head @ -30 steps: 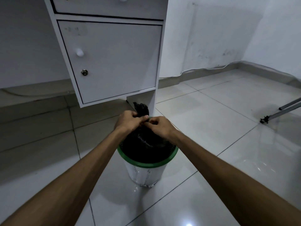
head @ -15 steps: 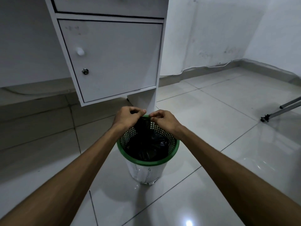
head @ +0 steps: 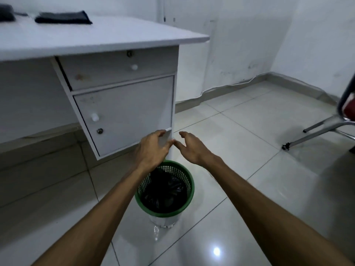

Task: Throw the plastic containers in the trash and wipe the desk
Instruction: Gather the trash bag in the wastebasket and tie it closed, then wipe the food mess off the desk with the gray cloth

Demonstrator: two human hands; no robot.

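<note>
- White desk (head: 107,38) fills the upper left, its top reaching a sharp right corner; two dark cloths (head: 63,17) lie far back on it, blurred, one cut off by the frame's left edge.
- Under the top hang a drawer (head: 119,71) and a cupboard door (head: 124,114), whose lower corner sits just above the hands.
- Left hand (head: 151,148) hovers above the bin, fingers loosely spread, holding nothing; its fingertips are close to the door's bottom corner.
- Right hand (head: 192,148) is beside it, also wide and empty, thumb nearly meeting the left fingertips.
- Green mesh bin (head: 165,191) stands on the tiles just below and right of the cupboard, with a black bag (head: 165,191) sunk inside; any plastic containers are hidden in the bag, so I cannot confirm them.
- Risks, as I judge them: lifting the hands straight up could knock knuckles on the cupboard corner or the desk edge; a careless foot could tip the light bin, since it stands free on glossy tile.
- Wiping looks not yet begun; the cloths sit well away, so a long reach across the top is needed.
- Open floor spreads to the right; a chair leg (head: 322,129) juts in at the far right edge, a trip point if stepping that way.
</note>
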